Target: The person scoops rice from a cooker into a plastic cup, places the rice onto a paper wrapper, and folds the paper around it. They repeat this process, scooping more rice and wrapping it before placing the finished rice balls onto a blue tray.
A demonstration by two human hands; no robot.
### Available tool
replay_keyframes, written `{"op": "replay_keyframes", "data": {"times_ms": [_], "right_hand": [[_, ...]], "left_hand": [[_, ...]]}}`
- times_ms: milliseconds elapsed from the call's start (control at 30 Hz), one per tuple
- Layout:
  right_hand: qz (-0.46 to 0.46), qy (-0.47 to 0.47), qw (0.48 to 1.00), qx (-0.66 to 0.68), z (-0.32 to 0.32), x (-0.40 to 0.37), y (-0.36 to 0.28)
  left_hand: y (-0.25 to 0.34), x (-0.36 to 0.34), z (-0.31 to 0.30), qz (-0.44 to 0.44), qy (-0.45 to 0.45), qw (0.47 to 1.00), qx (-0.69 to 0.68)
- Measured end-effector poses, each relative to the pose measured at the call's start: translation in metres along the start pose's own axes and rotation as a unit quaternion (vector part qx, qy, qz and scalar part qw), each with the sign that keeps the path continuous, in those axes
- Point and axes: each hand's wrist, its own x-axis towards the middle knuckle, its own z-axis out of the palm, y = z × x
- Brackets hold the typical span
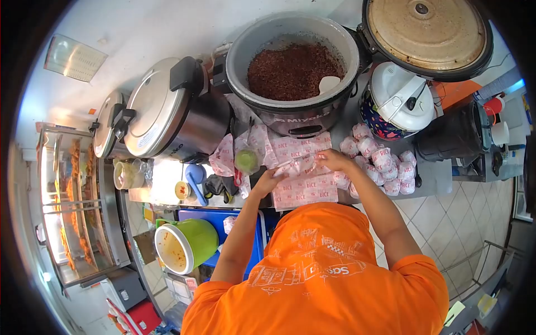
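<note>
An orange cloth shirt with pale line printing lies nearest, worn by the person, whose bare forearms reach out over a grey metal counter. On the left, below the counter's front edge, a lime-green plastic bucket with a white rim lies tipped beside a blue plastic box.

At the middle of the front edge are thin white paper sheets with red "RICE" printing. The left hand is at the left side of a folded portion of this paper, fingers bent; the right hand is at its upper right, fingers curled. I cannot tell whether either hand is closed on it.

Just beside the right hand, paper-wrapped round bundles sit heaped toward the right. Left of the sheets is a green round item in clear plastic.

Farther back, a large round metal cooker stands open, holding reddish-brown grains and a white scoop. A rounded, dark-patterned pot with a white lid stands to its right, and two closed silver cookers to its left.
</note>
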Motion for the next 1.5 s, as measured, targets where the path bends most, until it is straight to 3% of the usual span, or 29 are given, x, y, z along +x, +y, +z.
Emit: {"op": "replay_keyframes", "data": {"times_ms": [67, 100, 133, 167, 200, 267, 300, 367, 433, 467, 533, 600, 700, 767, 833, 900, 967, 1033, 1100, 1133, 1267, 1333, 1400, 1433, 1500], "right_hand": [[0.030, 0.030, 0.999, 0.016, 0.003, 0.004, 0.001], [0.035, 0.071, 0.996, -0.036, 0.006, 0.003, -0.005], [0.040, 0.111, 0.989, -0.088, 0.011, 0.003, -0.008], [0.040, 0.111, 0.989, -0.089, 0.016, 0.004, -0.012], [0.051, 0.133, 0.982, -0.128, 0.024, 0.006, -0.013], [0.060, 0.154, 0.972, -0.169, 0.036, 0.004, -0.024], [0.068, 0.181, 0.963, -0.187, 0.039, -0.003, -0.038], [0.077, 0.210, 0.953, -0.204, 0.047, -0.006, -0.045], [-0.015, 0.278, 0.919, -0.281, 0.055, -0.006, -0.043], [-0.013, 0.279, 0.918, -0.281, 0.056, -0.007, -0.041], [-0.100, 0.263, 0.866, -0.413, 0.050, -0.014, -0.053], [-0.080, 0.225, 0.871, -0.429, 0.049, -0.021, -0.059], [-0.057, 0.161, 0.880, -0.443, 0.045, -0.038, -0.079], [-0.052, 0.133, 0.885, -0.443, 0.051, -0.046, -0.079], [-0.064, 0.138, 0.863, -0.482, 0.059, -0.045, -0.065], [-0.056, 0.137, 0.881, -0.449, 0.058, -0.039, -0.054], [-0.049, 0.133, 0.900, -0.413, 0.049, -0.033, -0.043], [-0.038, 0.070, 0.954, -0.290, 0.033, -0.023, -0.038], [-0.052, 0.089, 0.959, -0.264, 0.028, -0.020, -0.037], [-0.066, 0.108, 0.962, -0.241, 0.027, -0.020, -0.036], [-0.045, 0.109, 0.958, -0.263, 0.033, -0.009, -0.031], [0.018, 0.149, 0.953, -0.264, 0.040, -0.011, -0.043], [0.024, 0.191, 0.946, -0.260, 0.048, -0.012, -0.044], [0.030, 0.231, 0.938, -0.256, 0.050, -0.012, -0.043], [-0.009, 0.242, 0.932, -0.268, 0.049, -0.012, -0.040]], "left_hand": [[-0.054, 0.022, 0.006, -0.081, 0.075, 0.968, -0.226], [-0.063, 0.029, 0.007, -0.081, 0.075, 0.967, -0.228], [-0.066, 0.036, 0.009, -0.097, 0.104, 0.979, -0.146], [-0.070, 0.042, 0.012, -0.112, 0.132, 0.983, -0.063], [-0.068, 0.042, 0.020, -0.113, 0.131, 0.983, -0.064], [-0.054, 0.040, 0.040, 0.078, 0.277, 0.948, 0.138], [-0.045, 0.039, 0.048, 0.077, 0.278, 0.948, 0.137], [-0.029, 0.038, 0.058, 0.165, 0.363, 0.893, 0.209], [-0.026, 0.034, 0.058, 0.173, 0.321, 0.896, 0.253], [-0.024, 0.032, 0.058, 0.145, 0.308, 0.903, 0.263], [-0.020, 0.026, 0.055, 0.116, 0.294, 0.909, 0.272], [-0.018, 0.017, 0.046, 0.182, 0.267, 0.876, 0.358], [0.015, -0.008, 0.040, 0.206, 0.213, 0.838, 0.458], [-0.007, -0.001, 0.046, 0.205, 0.201, 0.832, 0.475], [-0.020, 0.010, 0.046, 0.217, 0.200, 0.791, 0.536], [-0.021, 0.016, 0.043, 0.214, 0.195, 0.804, 0.519], [-0.023, 0.021, 0.033, 0.155, 0.103, 0.853, 0.488], [-0.028, 0.025, 0.020, 0.203, 0.107, 0.871, 0.435], [-0.029, 0.031, 0.014, 0.217, 0.076, 0.921, 0.314], [-0.029, 0.029, 0.015, 0.217, 0.074, 0.921, 0.314], [-0.029, 0.030, 0.027, 0.187, 0.130, 0.893, 0.388], [-0.040, 0.036, 0.038, 0.166, 0.148, 0.878, 0.424], [-0.044, 0.042, 0.048, 0.140, 0.245, 0.903, 0.323], [-0.040, 0.041, 0.050, 0.140, 0.245, 0.904, 0.322], [-0.034, 0.036, 0.049, 0.070, 0.275, 0.942, 0.180]]}}
